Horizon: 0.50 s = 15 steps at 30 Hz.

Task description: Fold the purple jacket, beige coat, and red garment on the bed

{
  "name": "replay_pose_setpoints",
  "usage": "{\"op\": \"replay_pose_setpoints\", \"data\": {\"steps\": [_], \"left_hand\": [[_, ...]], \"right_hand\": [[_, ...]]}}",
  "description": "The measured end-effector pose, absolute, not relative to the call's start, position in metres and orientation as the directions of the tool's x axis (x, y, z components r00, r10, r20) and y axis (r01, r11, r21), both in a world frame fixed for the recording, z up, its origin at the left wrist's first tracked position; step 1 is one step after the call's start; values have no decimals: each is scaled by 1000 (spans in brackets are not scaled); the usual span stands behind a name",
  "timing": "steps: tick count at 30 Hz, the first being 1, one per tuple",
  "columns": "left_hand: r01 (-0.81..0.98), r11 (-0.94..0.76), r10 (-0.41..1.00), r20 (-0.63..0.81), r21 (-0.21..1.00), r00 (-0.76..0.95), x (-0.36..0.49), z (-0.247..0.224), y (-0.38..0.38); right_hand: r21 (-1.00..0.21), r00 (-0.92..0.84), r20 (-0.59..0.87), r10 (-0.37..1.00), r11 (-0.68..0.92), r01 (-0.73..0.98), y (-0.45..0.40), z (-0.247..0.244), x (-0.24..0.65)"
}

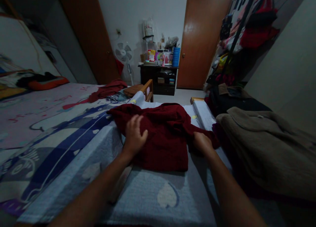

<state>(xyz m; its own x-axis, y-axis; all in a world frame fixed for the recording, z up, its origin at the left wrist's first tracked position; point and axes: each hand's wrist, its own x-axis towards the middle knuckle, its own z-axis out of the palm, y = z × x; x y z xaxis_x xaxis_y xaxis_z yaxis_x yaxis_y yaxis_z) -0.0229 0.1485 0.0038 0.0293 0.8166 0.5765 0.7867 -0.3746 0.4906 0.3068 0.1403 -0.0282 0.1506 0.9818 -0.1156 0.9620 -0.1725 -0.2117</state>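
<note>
A dark red long-sleeved top (163,138) lies spread on the light blue bed sheet (148,190), one sleeve reaching out to each side. My left hand (134,134) is over its left part, fingers apart and holding nothing. Whether that palm touches the cloth I cannot tell. On the right, my right hand (202,143) is closed on the sleeve, with the cuff end lying beyond it. The fingertips of that hand are hidden behind its back. A pale folded cloth (120,184) lies partly under my left forearm.
To the right are a grey-brown coat (266,148) and dark folded clothes (242,98). A patterned bed (44,115) at left bears a crumpled red garment (108,90). Farther back stand a white fan (124,54), a dark cabinet (150,78) and a wooden door (197,39).
</note>
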Motion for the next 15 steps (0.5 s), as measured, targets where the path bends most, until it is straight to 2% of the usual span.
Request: {"op": "replay_pose_setpoints", "data": {"steps": [2,3,4,6,8,10,12,15], "left_hand": [[674,-576,817,346,463,460,4,-15,120],[632,-620,771,214,466,599,17,-24,108],[611,-642,723,100,463,684,27,-33,99],[613,-648,674,-34,452,738,44,-50,87],[652,-626,705,-48,429,708,56,-64,83],[685,-610,749,9,397,662,65,-73,84],[695,-615,764,61,373,643,70,-78,87],[682,-587,783,91,436,616,75,-76,94]], "right_hand": [[-327,218,-45,975,-221,919,154,-19,314],[-419,250,-10,968,-231,878,162,-14,316],[-537,286,11,958,-236,810,169,-8,318],[-784,366,-2,930,-229,577,184,2,320],[-926,437,-42,898,-199,321,198,13,320],[-956,493,5,870,-140,256,211,22,321],[-900,505,178,844,-67,430,221,31,323],[-666,389,486,782,43,745,229,46,325]]}}
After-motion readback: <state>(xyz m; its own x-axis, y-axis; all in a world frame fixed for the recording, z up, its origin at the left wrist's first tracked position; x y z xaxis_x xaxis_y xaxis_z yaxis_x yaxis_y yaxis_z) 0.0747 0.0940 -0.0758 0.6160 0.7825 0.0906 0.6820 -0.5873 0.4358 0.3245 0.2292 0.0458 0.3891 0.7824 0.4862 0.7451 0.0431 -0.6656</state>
